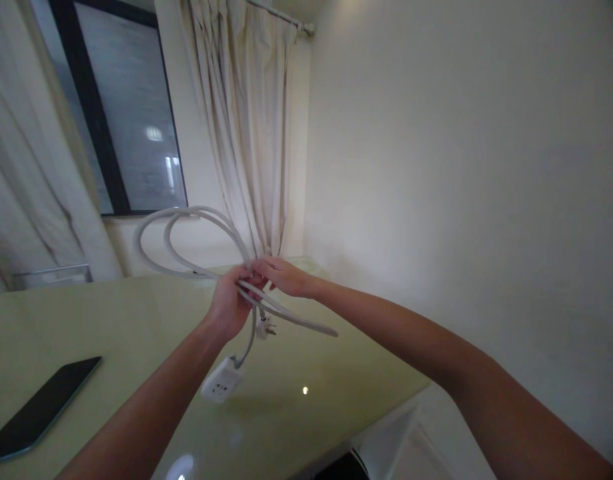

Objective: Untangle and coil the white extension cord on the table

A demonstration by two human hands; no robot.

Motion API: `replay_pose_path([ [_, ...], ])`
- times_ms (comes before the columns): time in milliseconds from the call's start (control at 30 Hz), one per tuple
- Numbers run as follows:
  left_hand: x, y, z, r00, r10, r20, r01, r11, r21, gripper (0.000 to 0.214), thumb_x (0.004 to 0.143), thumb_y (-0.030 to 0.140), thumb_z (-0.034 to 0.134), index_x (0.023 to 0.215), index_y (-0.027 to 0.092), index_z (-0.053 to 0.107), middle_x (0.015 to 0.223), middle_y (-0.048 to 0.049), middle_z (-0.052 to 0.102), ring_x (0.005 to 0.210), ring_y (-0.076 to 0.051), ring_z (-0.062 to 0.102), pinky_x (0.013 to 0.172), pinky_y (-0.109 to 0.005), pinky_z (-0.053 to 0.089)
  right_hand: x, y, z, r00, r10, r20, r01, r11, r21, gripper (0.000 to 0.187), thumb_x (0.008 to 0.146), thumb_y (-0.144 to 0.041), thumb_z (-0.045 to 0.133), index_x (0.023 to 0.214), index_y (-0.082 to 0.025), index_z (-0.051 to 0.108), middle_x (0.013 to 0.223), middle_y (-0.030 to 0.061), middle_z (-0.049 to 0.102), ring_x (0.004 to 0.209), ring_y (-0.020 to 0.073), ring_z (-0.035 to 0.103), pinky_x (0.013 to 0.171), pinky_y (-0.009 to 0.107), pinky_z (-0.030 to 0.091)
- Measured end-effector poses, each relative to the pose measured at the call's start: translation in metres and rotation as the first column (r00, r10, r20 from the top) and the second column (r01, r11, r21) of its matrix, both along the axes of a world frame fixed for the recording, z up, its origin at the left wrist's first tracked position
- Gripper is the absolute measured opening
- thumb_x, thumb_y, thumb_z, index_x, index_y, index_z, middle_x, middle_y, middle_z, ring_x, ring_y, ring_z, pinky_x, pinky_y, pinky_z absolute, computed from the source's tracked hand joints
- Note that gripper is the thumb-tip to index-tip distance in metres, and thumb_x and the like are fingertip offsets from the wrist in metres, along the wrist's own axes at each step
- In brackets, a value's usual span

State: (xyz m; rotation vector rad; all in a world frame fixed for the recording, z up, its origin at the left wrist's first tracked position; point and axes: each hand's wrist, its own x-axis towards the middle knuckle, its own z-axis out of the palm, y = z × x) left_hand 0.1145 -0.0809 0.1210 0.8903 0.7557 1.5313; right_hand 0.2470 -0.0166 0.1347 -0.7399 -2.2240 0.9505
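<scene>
A white extension cord [206, 212] is looped into a loose coil above the desk. My left hand [230, 301] is wrapped round the middle of the loops. Close against it, my right hand [282, 275] pinches the cord where the strands cross; its fingertips partly overlap the left fingers. Large loops spread out to the left, and a narrower folded end sticks out to the right. Below the hands hang the cord's socket block [221, 381], its outlets facing me, and the plug [264, 327] with its metal prongs showing.
A glossy pale green desk [151, 327] spreads below the hands, with a dark flat tablet-like slab [44, 407] at its left. Curtains [251, 120] and a window stand behind. A plain wall [461, 173] borders the right; a dark object shows below the front edge.
</scene>
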Motion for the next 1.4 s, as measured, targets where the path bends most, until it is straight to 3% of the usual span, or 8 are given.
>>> replay_pose_path([
  [133, -0.005, -0.007, 0.004, 0.995, -0.036, 0.097, 0.026, 0.994, 0.103, 0.009, 0.078, 0.023, 0.065, 0.084, 0.017, 0.063, 0.053, 0.0092, 0.037, 0.038, -0.006, 0.029, 0.036, -0.019, 0.025, 0.007, -0.009, -0.044, 0.953, 0.238, -0.19, -0.298, 0.859, -0.418, 0.054, 0.1, -0.068, 0.048, 0.104, -0.02, 0.071, 0.095, 0.0067, 0.072, 0.085, 0.0201, 0.066, 0.077, 0.032, 0.052],
  [333, -0.012, -0.006, 0.001, 0.991, 0.023, 0.13, -0.044, 0.986, 0.158, 0.033, 0.093, 0.04, 0.066, 0.071, 0.018, 0.054, 0.053, 0.0081, 0.038, 0.038, -0.006, 0.028, 0.033, -0.019, 0.022, 0.003, -0.024, -0.066, 0.92, 0.269, -0.287, -0.338, 0.913, -0.229, 0.041, 0.081, -0.052, 0.082, 0.099, -0.017, 0.071, 0.083, -0.0006, 0.063, 0.073, 0.0123, 0.054, 0.07, 0.026, 0.044],
  [533, -0.017, -0.007, -0.005, 0.994, -0.006, 0.113, -0.016, 0.981, 0.194, 0.04, 0.095, 0.048, 0.065, 0.071, 0.019, 0.054, 0.055, 0.0066, 0.041, 0.043, -0.008, 0.037, 0.042, -0.021, 0.036, 0.01, -0.007, -0.075, 0.982, 0.14, -0.13, -0.165, 0.965, -0.204, 0.054, 0.094, -0.065, 0.058, 0.093, -0.014, 0.074, 0.072, -0.0004, 0.06, 0.061, 0.0098, 0.049, 0.057, 0.023, 0.037],
  [867, -0.027, -0.005, 0.003, 0.985, 0.038, 0.167, -0.071, 0.978, 0.196, 0.042, 0.097, 0.048, 0.064, 0.069, 0.017, 0.053, 0.056, 0.0068, 0.039, 0.044, -0.007, 0.034, 0.042, -0.019, 0.034, 0.046, -0.001, -0.103, 0.967, 0.256, 0.005, -0.242, 0.92, -0.308, 0.054, 0.087, -0.065, 0.067, 0.082, -0.012, 0.075, 0.076, 0.004, 0.068, 0.069, 0.0135, 0.058, 0.066, 0.025, 0.045],
  [1033, -0.023, -0.005, -0.002, 0.991, -0.026, 0.13, 0.004, 0.986, 0.168, 0.034, 0.09, 0.045, 0.074, 0.078, 0.015, 0.062, 0.057, 0.0074, 0.041, 0.043, -0.005, 0.031, 0.038, -0.016, 0.028, 0.048, 0.003, -0.091, 0.943, 0.284, 0.175, -0.225, 0.929, -0.294, 0.062, 0.083, -0.074, 0.067, 0.088, -0.013, 0.078, 0.087, 0.0067, 0.074, 0.085, 0.0207, 0.066, 0.082, 0.033, 0.049],
  [1167, -0.012, -0.006, -0.007, 0.998, -0.057, 0.004, 0.056, 0.983, 0.174, 0.036, 0.083, 0.049, 0.079, 0.081, 0.016, 0.065, 0.056, 0.0068, 0.045, 0.044, -0.006, 0.039, 0.04, -0.017, 0.035, 0.034, -0.004, -0.066, 0.98, 0.181, -0.082, -0.198, 0.918, -0.345, 0.077, 0.089, -0.084, 0.047, 0.11, -0.016, 0.076, 0.117, 0.012, 0.074, 0.109, 0.0251, 0.067, 0.1, 0.042, 0.047],
  [1267, -0.003, -0.006, -0.011, 0.998, -0.026, -0.062, 0.036, 0.983, 0.178, 0.041, 0.077, 0.054, 0.083, 0.084, 0.017, 0.069, 0.059, 0.0048, 0.053, 0.048, -0.009, 0.048, 0.043, -0.018, 0.041, 0.015, -0.021, -0.055, 0.917, 0.283, -0.28, -0.373, 0.857, -0.356, 0.071, 0.08, -0.076, 0.07, 0.125, -0.021, 0.07, 0.133, 0.0097, 0.068, 0.125, 0.026, 0.06, 0.112, 0.044, 0.041],
  [1400, 0.004, -0.006, -0.011, 0.999, 0.015, -0.043, -0.007, 0.985, 0.175, 0.044, 0.072, 0.054, 0.086, 0.093, 0.017, 0.075, 0.064, 0.0035, 0.059, 0.053, -0.008, 0.053, 0.046, -0.017, 0.042, -0.009, -0.037, -0.061, 0.898, 0.234, -0.372, -0.376, 0.848, -0.373, 0.059, 0.065, -0.054, 0.093, 0.105, -0.016, 0.072, 0.101, 0.0053, 0.074, 0.104, 0.0238, 0.067, 0.106, 0.043, 0.047],
])
